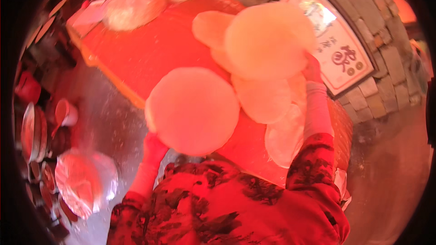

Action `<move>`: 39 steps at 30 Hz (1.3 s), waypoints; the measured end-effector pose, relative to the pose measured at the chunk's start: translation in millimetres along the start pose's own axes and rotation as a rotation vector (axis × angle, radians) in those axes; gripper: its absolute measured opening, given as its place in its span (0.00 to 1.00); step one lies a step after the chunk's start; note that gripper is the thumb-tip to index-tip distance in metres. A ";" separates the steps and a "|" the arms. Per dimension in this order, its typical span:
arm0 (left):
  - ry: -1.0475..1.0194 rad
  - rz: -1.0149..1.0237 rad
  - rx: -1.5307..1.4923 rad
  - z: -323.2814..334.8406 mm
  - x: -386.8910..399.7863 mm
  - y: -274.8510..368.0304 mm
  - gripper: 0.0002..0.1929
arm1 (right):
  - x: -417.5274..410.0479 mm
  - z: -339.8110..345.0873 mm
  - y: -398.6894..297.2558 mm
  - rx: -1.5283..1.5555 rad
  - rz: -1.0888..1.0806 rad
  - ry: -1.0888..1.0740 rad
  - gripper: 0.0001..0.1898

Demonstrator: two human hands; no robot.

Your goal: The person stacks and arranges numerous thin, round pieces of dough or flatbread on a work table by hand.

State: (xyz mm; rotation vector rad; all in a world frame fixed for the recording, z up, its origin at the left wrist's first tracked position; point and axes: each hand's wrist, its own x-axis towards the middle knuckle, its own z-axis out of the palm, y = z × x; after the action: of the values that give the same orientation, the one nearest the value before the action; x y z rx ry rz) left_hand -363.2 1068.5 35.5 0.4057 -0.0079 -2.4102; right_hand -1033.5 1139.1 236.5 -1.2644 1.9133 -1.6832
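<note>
Red light tints the whole scene. My left hand (155, 147) grips the lower left edge of a pale round flatbread stack (192, 110), whose side shows some thickness. At the right, my right hand (312, 68) holds another large round flatbread (269, 39) by its edge, with the fingers partly hidden. Under and beside that one, several more flatbreads (264, 100) overlap on the red-topped table (150, 51). One paler flatbread (286, 136) lies nearest my right forearm.
Two bulky plastic-wrapped bundles (136, 5) sit at the table's far left. A framed panel with writing (340, 51) leans by the stone wall (385, 54). To the left are a plastic-covered bundle (80, 180), a wide metal pan (30, 132) and a cup with a handled utensil (67, 112).
</note>
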 end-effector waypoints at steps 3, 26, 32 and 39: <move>-0.001 -0.027 0.077 -50.2 -12.3 11.6 0.33 | -65.6 102.2 -26.8 -0.043 0.361 0.282 0.17; -0.015 0.037 0.151 -20.5 -8.7 1.7 0.31 | -342.0 409.9 -75.4 -0.627 -0.136 -0.694 0.28; -0.055 0.037 0.169 -28.3 -6.9 1.2 0.32 | -351.6 428.1 -75.1 -0.894 -0.419 -0.622 0.25; -0.032 0.032 0.139 -23.4 -11.6 2.2 0.32 | -308.1 409.4 -103.6 -0.822 -0.279 -0.694 0.21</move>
State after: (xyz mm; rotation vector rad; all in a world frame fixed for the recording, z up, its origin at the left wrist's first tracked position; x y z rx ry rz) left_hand -346.6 1076.6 16.8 0.4272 -0.1951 -2.3921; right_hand -524.1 1114.5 121.7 -2.1099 2.0344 -0.3327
